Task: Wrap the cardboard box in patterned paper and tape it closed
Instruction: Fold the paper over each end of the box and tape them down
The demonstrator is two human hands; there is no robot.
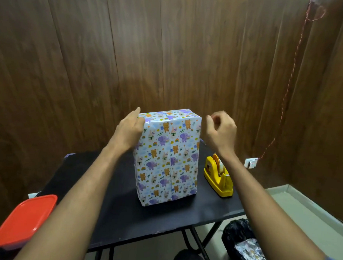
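The box (169, 159) stands upright on the black table (115, 211), fully covered in white paper printed with small bears, elephants and rabbits; a vertical seam runs down its near face. My left hand (130, 129) rests against the box's upper left edge, fingers straight along the top corner. My right hand (220, 130) hovers just right of the box's top, apart from it, fingers curled with thumb and fingertips close together; whether a bit of tape sits between them cannot be made out. A yellow tape dispenser (218, 176) stands on the table to the right of the box.
A red-lidded container (25, 218) sits at the table's near left edge. Below the table's right side is a black bin bag (242, 242) with paper scraps. Wood-panelled walls close in behind and right, with a red string (293, 65) hanging on the right wall.
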